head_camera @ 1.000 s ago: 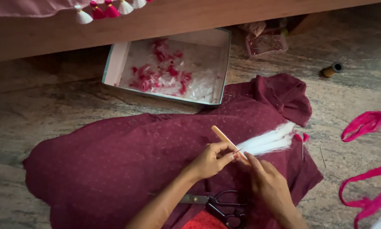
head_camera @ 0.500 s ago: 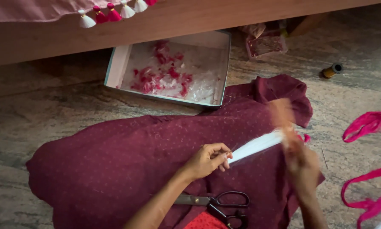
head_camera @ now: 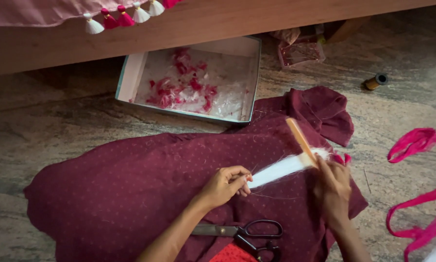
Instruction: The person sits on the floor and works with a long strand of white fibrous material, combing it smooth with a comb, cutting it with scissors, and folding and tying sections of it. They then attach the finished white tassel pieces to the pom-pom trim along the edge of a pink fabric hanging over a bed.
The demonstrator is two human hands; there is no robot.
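Threads looking soft, light, slippery (loose white bundle): your left hand is pinching one end, your right hand is gripping a comb over the maroon cloth.

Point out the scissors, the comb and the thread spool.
scissors [head_camera: 249, 233]: head view, on the pivot near the black handles.
comb [head_camera: 300, 138]: head view, mid-length of the tan comb.
thread spool [head_camera: 376, 80]: head view, on its side.

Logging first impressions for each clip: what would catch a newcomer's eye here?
The white thread bundle stretched between the left hand and the right hand, which runs a pale comb through it, above the maroon cloth on the floor. Behind sits an open box of pink and white scraps; black scissors lie nearest the camera.
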